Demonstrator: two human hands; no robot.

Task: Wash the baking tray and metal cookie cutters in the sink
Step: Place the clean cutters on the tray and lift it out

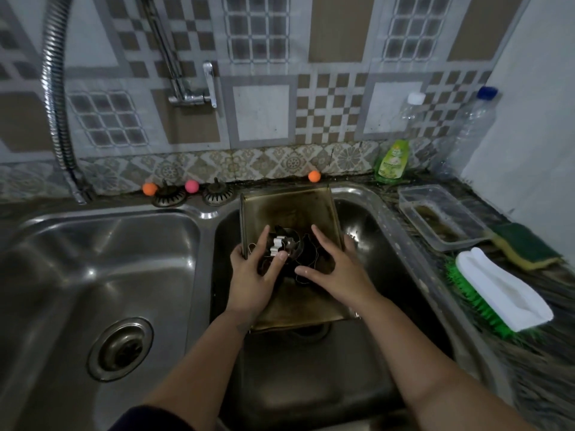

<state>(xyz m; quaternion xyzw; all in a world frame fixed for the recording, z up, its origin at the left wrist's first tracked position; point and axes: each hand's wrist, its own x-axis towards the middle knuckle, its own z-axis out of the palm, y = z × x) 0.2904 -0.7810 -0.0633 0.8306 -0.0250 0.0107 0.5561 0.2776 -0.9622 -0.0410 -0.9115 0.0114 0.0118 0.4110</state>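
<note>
A dark, stained baking tray [286,209] lies tilted in the right sink basin [385,275], its far end propped on the basin's back rim. Several metal cookie cutters [291,244] lie in a heap on the tray's middle. My left hand [250,278] is at the tray's left edge, its thumb and fingers pinching a shiny cutter [276,245] from the heap. My right hand [334,270] lies spread over the right side of the heap with straight fingers, the outer fingers reaching the tray's right edge.
The left basin [102,275] has a drain. A wall tap [193,94] and a flexible hose [54,98] are above. On the right counter are a green soap bottle [392,163], a clear plastic tub [441,219], a sponge [525,250], a green brush under a white cloth [497,293] and two plastic bottles.
</note>
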